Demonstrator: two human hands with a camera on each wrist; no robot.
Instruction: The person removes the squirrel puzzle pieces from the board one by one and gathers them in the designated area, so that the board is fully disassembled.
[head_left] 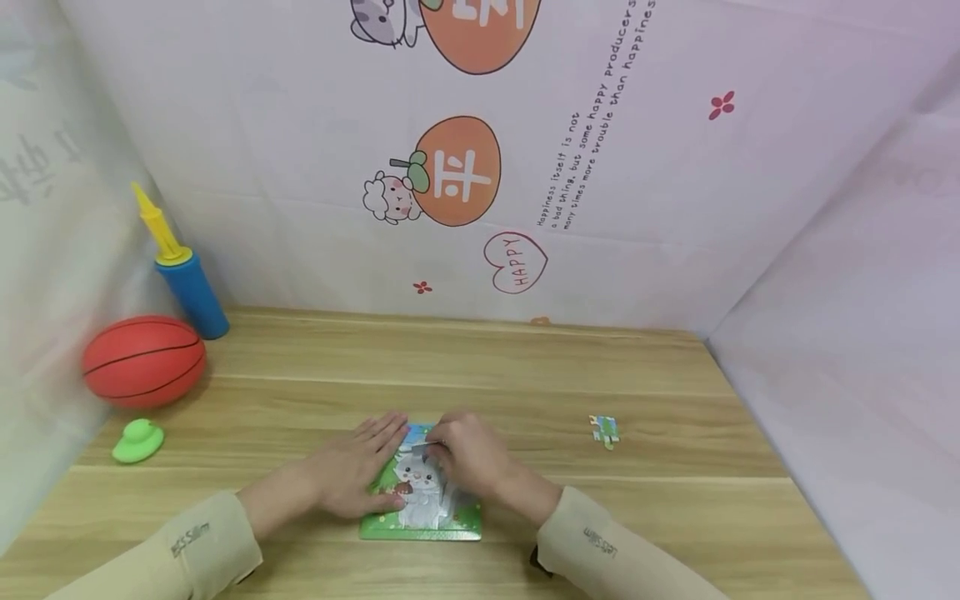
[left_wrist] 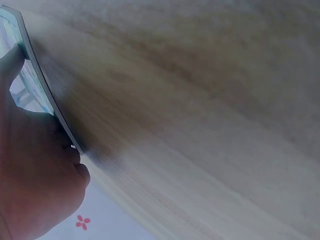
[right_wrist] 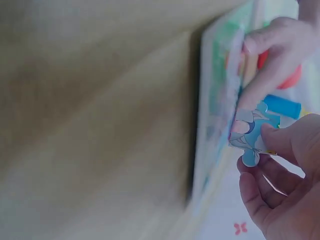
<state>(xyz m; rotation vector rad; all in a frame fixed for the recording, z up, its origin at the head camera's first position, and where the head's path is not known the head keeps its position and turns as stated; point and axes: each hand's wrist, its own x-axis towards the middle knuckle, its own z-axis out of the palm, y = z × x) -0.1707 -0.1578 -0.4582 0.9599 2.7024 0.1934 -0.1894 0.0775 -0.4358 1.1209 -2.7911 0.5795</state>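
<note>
Tabletop [head_left: 525,367] in wood grain carries the jigsaw board [head_left: 420,534], our landmark, at its near side. Beyond the board to the left we find a blue-and-yellow balloon pump [head_left: 197,296], then a red toy basketball [head_left: 144,362], both probably parked out of the way. The green-bordered board itself lies flat between two hands. The left hand [head_left: 352,471] spreads along its left side, fingers straight, gripping nothing, presumably to prevent sliding; the right hand [head_left: 474,454] is over its right side. A green rubber duck [head_left: 139,441] sits well left of the board. Right of it lies a small jigsaw section [head_left: 606,430], one piece or several, we cannot tell, likely placed within reach. Smallest, a jigsaw piece [right_wrist: 253,135] is pinched between right thumb and fingers, which we judge allows easy tilting.
</note>
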